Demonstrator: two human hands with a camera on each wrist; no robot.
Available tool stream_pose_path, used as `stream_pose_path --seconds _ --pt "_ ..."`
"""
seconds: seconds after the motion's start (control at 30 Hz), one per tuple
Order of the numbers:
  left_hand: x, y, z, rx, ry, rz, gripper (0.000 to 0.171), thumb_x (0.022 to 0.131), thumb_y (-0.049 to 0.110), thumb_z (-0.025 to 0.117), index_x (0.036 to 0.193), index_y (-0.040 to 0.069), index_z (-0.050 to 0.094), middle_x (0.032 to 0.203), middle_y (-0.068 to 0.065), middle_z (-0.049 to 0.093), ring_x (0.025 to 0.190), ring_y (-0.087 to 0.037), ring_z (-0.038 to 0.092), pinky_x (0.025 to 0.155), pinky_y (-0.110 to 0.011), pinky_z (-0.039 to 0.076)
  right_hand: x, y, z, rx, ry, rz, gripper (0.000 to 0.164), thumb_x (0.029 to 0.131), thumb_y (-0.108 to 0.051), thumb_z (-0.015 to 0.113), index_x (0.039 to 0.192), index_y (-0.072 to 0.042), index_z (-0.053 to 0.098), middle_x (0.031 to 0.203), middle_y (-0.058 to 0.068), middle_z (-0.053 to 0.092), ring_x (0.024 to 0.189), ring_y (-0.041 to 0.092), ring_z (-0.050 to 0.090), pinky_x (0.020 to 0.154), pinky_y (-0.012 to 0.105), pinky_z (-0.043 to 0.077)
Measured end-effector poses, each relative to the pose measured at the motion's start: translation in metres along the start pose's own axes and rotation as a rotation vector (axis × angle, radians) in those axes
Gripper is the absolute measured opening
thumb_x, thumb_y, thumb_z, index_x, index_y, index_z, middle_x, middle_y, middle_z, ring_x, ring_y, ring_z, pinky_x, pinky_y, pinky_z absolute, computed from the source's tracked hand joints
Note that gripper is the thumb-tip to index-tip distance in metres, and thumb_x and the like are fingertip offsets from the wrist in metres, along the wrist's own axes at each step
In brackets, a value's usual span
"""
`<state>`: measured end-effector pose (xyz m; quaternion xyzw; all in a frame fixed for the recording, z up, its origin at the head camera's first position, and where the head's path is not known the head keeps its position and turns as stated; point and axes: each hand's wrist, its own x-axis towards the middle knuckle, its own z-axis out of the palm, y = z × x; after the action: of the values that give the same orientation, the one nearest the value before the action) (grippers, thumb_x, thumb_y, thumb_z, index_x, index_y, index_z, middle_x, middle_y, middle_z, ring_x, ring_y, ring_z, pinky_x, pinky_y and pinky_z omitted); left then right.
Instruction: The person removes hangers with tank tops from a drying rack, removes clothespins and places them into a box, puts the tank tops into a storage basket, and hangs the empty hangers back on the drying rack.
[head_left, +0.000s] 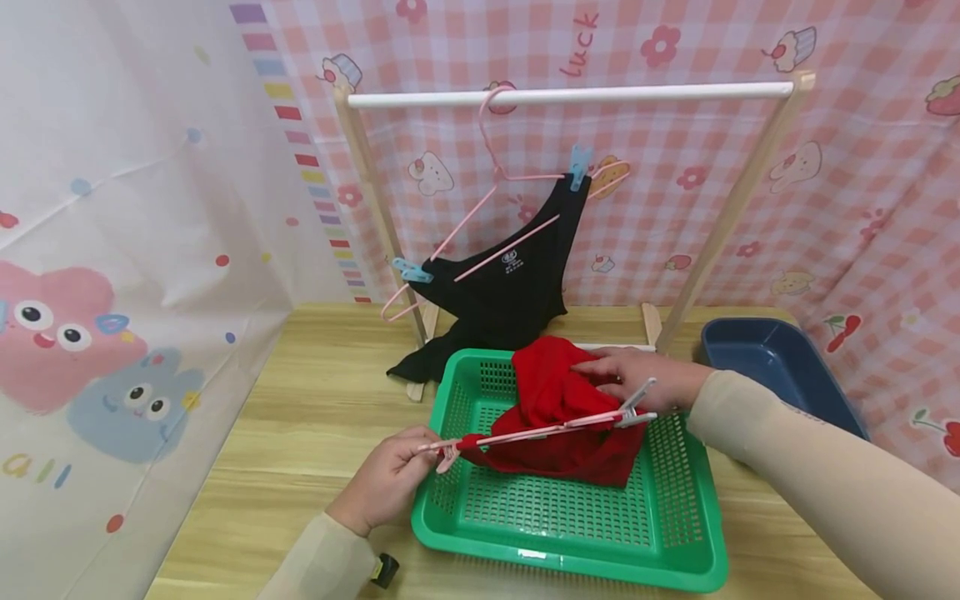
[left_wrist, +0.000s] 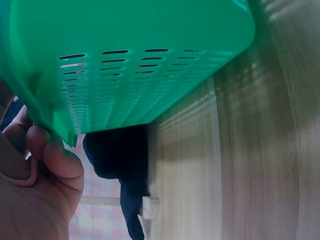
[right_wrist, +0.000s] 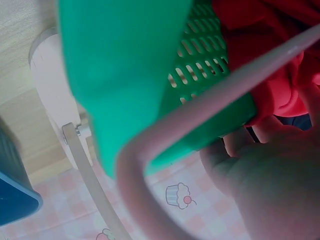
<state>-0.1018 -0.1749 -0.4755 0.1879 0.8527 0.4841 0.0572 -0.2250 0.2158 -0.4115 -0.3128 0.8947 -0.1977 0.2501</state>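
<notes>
The left hand [head_left: 390, 475] pinches one pink hanger [head_left: 525, 434] at the green basket's [head_left: 570, 568] left edge, seemingly steadying it along one red garment [head_left: 558, 392] inside. The right hand [head_left: 645, 375] touches the garment towards the back-right corner; its grip is unclear. Behind, two blue clips [head_left: 580, 167] keep one black garment [head_left: 517, 292] on a second hanger [head_left: 463, 223].

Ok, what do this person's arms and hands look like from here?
Both forearms wear long cream fabric sleeves, the left sleeve and right sleeve each ending near the wrist. The left hand and right hand are bare, with no gloves or rings showing.
</notes>
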Motion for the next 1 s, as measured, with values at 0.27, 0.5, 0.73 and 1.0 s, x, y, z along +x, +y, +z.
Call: stream_pose_path --seconds 0.27,0.5,0.73,1.0 --pt "0.0011 -0.0003 0.0008 -0.005 0.001 0.019 0.031 0.107 0.009 0.052 0.087 0.009 0.075 0.104 0.004 0.071 0.094 -0.009 0.064 0.085 -0.028 0.054 -0.0004 -0.0023 -0.0016 -0.016 0.013 0.002 0.048 0.105 -0.016 0.060 0.152 -0.009 0.056 0.165 0.023 0.040 0.143 0.043 0.050 0.114 0.057 0.045" --pt "0.0010 0.0008 -0.0001 -0.010 -0.001 0.019 0.031 0.108 0.011 0.051 0.087 0.010 0.075 0.105 0.003 0.071 0.095 -0.010 0.063 0.085 -0.028 0.053 -0.0006 -0.0001 -0.0005 -0.029 0.030 0.034 0.046 0.106 -0.018 0.058 0.151 -0.007 0.056 0.166 0.018 0.041 0.140 0.037 0.055 0.110 0.053 0.048" --pt "0.0005 0.0009 0.0005 -0.007 0.003 -0.001 0.031 0.107 0.011 0.052 0.087 0.009 0.075 0.105 0.005 0.071 0.095 -0.010 0.064 0.085 -0.028 0.054 -0.0005 0.0005 -0.0001 -0.019 0.061 0.039 0.048 0.107 -0.020 0.057 0.152 -0.005 0.054 0.163 0.017 0.047 0.143 0.040 0.053 0.116 0.061 0.042" --pt "-0.0002 0.0013 0.0009 -0.001 0.007 0.001 0.031 0.108 0.012 0.052 0.087 0.010 0.075 0.105 0.005 0.070 0.095 -0.010 0.063 0.085 -0.028 0.053 -0.0082 0.0003 -0.0031 0.161 0.119 0.022 0.044 0.108 -0.019 0.053 0.149 -0.005 0.058 0.160 0.019 0.049 0.149 0.044 0.045 0.119 0.063 0.036"
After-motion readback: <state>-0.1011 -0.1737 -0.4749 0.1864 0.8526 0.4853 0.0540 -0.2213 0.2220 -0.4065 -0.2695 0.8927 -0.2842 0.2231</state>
